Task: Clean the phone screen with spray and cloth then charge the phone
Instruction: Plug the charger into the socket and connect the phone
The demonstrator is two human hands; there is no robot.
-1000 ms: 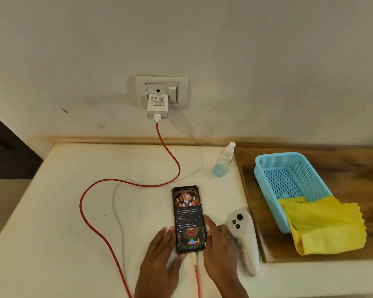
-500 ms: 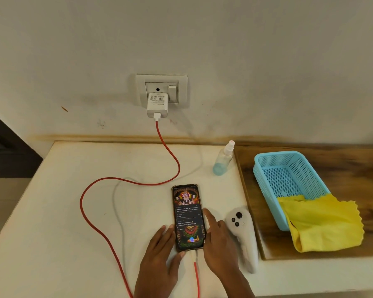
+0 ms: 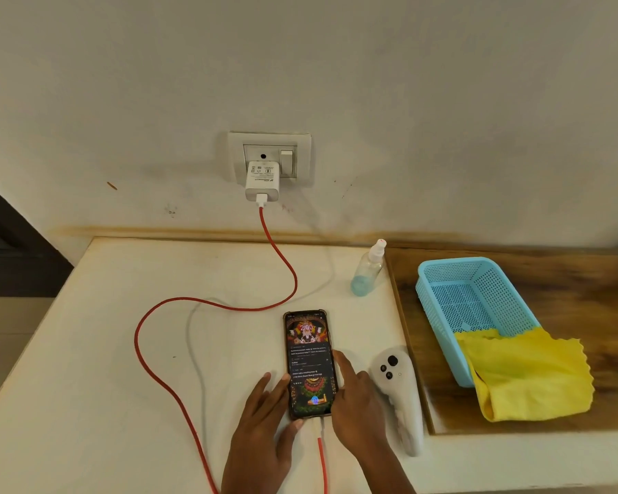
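Note:
The phone (image 3: 309, 361) lies flat on the white table (image 3: 104, 351) with its screen lit. A red charging cable (image 3: 147, 336) runs from the white charger (image 3: 262, 181) in the wall socket (image 3: 269, 156), loops left, and its white plug sits in the phone's bottom end. My left hand (image 3: 264, 429) rests flat against the phone's lower left edge, fingers spread. My right hand (image 3: 357, 404) touches the phone's right edge, index finger stretched along it. The spray bottle (image 3: 367, 269) stands behind the phone. The yellow cloth (image 3: 528, 372) hangs over the blue basket's near end.
A white handheld controller (image 3: 400, 393) lies just right of my right hand. The blue mesh basket (image 3: 475, 301) sits on a wooden board (image 3: 585, 297) at the right. A thin pale cable (image 3: 197, 351) lies beside the red one.
Both hands stay at the phone's lower end. My right hand has slid a little up along the phone's right edge. The phone and cable have not moved.

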